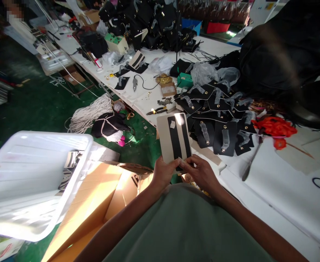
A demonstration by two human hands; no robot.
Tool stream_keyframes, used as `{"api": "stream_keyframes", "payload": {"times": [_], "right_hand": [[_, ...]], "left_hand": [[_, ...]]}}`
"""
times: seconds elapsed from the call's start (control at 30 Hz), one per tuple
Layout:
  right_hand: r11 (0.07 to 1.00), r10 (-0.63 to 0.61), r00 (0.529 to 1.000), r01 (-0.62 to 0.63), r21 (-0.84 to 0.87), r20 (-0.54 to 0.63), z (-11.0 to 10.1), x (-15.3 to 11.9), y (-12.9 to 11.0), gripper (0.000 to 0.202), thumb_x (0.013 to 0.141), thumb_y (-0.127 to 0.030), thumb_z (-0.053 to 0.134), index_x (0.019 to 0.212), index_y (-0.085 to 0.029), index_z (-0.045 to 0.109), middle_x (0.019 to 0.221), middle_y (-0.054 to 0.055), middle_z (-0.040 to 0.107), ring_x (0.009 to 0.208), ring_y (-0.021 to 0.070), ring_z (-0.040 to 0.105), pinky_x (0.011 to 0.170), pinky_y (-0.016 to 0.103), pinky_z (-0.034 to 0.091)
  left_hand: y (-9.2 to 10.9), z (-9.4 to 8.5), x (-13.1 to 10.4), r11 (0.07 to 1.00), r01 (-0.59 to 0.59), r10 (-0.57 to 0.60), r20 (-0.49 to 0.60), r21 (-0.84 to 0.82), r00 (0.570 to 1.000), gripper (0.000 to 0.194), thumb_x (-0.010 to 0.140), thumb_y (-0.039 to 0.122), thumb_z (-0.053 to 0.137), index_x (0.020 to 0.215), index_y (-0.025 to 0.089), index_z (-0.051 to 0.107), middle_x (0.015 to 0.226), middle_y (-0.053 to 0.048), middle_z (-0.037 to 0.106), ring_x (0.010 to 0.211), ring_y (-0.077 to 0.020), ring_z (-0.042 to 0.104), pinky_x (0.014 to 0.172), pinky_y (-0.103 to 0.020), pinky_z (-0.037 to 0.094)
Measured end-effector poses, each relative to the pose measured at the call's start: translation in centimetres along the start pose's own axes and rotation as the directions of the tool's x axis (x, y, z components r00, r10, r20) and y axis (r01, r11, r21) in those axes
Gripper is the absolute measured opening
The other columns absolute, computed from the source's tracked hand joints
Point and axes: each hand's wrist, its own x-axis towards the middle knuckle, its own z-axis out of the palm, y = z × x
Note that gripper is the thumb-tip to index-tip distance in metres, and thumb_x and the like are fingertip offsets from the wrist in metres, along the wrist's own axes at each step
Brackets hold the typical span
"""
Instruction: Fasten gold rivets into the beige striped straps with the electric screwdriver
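Note:
A beige rectangular panel with black stripes (164,140) is held upright in front of my body, a small pale patch on one stripe. My left hand (163,171) grips its lower left edge, thumb across the front. My right hand (200,170) pinches the lower right corner, the two thumbs nearly meeting. What the fingers do behind the panel is hidden. Just beyond, black leather-like pieces with clear-wrapped handles and gold fittings (224,136) lie in overlapping rows on the table. Pliers (157,111) rest near the table edge, above the panel.
A white plastic bin (26,136) with striped pieces inside stands at left, beside an open cardboard box (94,193). White cord (94,112) lies on the green floor. Black bags (146,22) are heaped at the back. A corded tool (135,83) and a red-orange bundle (274,127) sit on the table.

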Motion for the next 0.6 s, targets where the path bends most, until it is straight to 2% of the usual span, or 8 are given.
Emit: {"api": "stream_keyframes", "payload": {"times": [0.1, 0.2, 0.37, 0.43, 0.5, 0.53, 0.6], "right_hand": [[0.998, 0.040, 0.998, -0.043, 0.050, 0.058, 0.3, 0.2, 0.3, 0.041, 0.094, -0.053, 0.063, 0.068, -0.022, 0.064, 0.069, 0.000, 0.060, 0.069, 0.0182, 0.055, 0.063, 0.030, 0.040], [0.997, 0.049, 0.996, -0.053, 0.060, 0.074, 0.6, 0.5, 0.8, 0.043, 0.093, -0.053, 0.062, 0.064, -0.022, 0.061, 0.065, 0.000, 0.059, 0.065, 0.0177, 0.054, 0.060, 0.029, 0.039], [0.999, 0.014, 0.994, -0.017, 0.028, 0.105, 1.0, 1.2, 1.4, 0.041, 0.094, -0.048, 0.060, 0.062, -0.022, 0.060, 0.063, 0.000, 0.056, 0.066, 0.0174, 0.054, 0.062, 0.029, 0.038], [0.999, -0.029, 0.993, 0.027, 0.023, 0.116, 1.0, 1.3, 1.3, 0.041, 0.094, -0.045, 0.062, 0.061, -0.022, 0.058, 0.066, 0.000, 0.057, 0.068, 0.0177, 0.055, 0.065, 0.029, 0.040], [0.994, -0.100, 0.984, 0.093, 0.054, 0.146, 0.8, 1.1, 1.3, 0.038, 0.093, -0.043, 0.063, 0.062, -0.021, 0.058, 0.073, 0.001, 0.061, 0.075, 0.0186, 0.058, 0.072, 0.030, 0.044], [0.989, -0.133, 0.978, 0.121, 0.081, 0.161, 0.6, 0.9, 1.3, 0.036, 0.094, -0.042, 0.063, 0.064, -0.022, 0.059, 0.077, 0.002, 0.063, 0.079, 0.0192, 0.060, 0.077, 0.031, 0.045], [0.982, -0.144, 0.974, 0.118, 0.149, 0.176, -0.1, 0.6, 1.3, 0.035, 0.094, -0.044, 0.063, 0.067, -0.022, 0.061, 0.082, 0.002, 0.066, 0.084, 0.0201, 0.062, 0.082, 0.032, 0.047]], "left_hand": [[-0.8, -0.1, 0.5, 0.989, -0.030, 0.042, -0.086, 0.144, 0.995, 0.033, 0.073, 0.034, 0.084, 0.098, 0.013, 0.078, 0.090, -0.008, 0.081, 0.083, -0.0257, 0.076, 0.075, -0.035, 0.060], [-1.4, -0.1, 1.0, 0.963, -0.072, 0.108, -0.126, 0.261, 0.986, 0.028, 0.075, 0.033, 0.081, 0.095, 0.014, 0.078, 0.088, -0.009, 0.081, 0.083, -0.0271, 0.077, 0.075, -0.036, 0.060], [-1.9, 0.7, 0.9, 0.936, -0.125, 0.187, -0.162, 0.329, 0.969, 0.023, 0.077, 0.033, 0.078, 0.092, 0.015, 0.078, 0.088, -0.008, 0.081, 0.085, -0.0269, 0.077, 0.078, -0.036, 0.060], [-2.0, 0.3, 1.2, 0.936, -0.110, 0.189, -0.213, 0.336, 0.959, 0.026, 0.077, 0.034, 0.077, 0.094, 0.015, 0.078, 0.087, -0.008, 0.081, 0.083, -0.0261, 0.076, 0.076, -0.035, 0.060], [-2.0, -1.6, 2.0, 0.941, -0.067, 0.190, -0.355, 0.331, 0.916, 0.028, 0.074, 0.035, 0.079, 0.094, 0.014, 0.078, 0.085, -0.007, 0.080, 0.081, -0.0255, 0.076, 0.074, -0.034, 0.060], [-2.0, -3.1, 2.5, 0.945, -0.039, 0.193, -0.456, 0.326, 0.869, 0.029, 0.072, 0.035, 0.080, 0.092, 0.014, 0.077, 0.084, -0.007, 0.080, 0.081, -0.0256, 0.075, 0.074, -0.034, 0.060], [-2.2, -6.9, 3.3, 0.957, 0.022, 0.180, -0.649, 0.291, 0.739, 0.031, 0.067, 0.032, 0.081, 0.091, 0.013, 0.076, 0.084, -0.008, 0.079, 0.082, -0.0261, 0.075, 0.073, -0.035, 0.060]]}}
